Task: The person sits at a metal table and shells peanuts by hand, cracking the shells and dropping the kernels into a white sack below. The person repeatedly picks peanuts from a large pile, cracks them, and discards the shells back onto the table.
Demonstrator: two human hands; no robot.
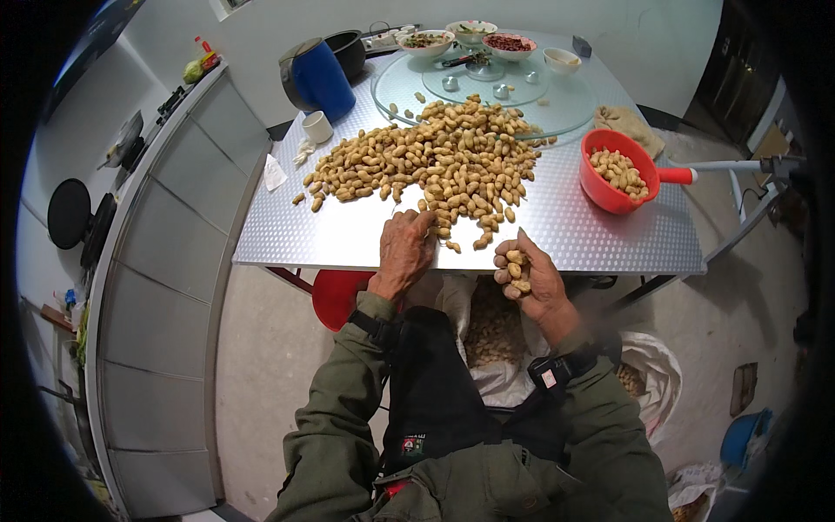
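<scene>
A wide heap of unshelled peanuts [443, 153] lies on the patterned metallic tabletop [293, 228]. At the heap's near edge, my left hand [408, 245] is bent down with its fingertips against the peanuts; whether it grips one is hidden. My right hand [535, 284] is turned palm up just past the table's front edge, its fingers curled around several peanuts [517, 269]. A red plastic ladle [603, 192] with peanuts in it stands at the right of the table. Below the table edge, between the legs, an open white sack [502, 385] holds more peanuts.
Behind the heap is a glass turntable [567, 117] with bowls of food. A blue plastic container [329, 81] and a white cup [318, 127] stand at the back left. A cloth bag [629, 127] lies behind the ladle. Another open sack [662, 372] is on the floor at right.
</scene>
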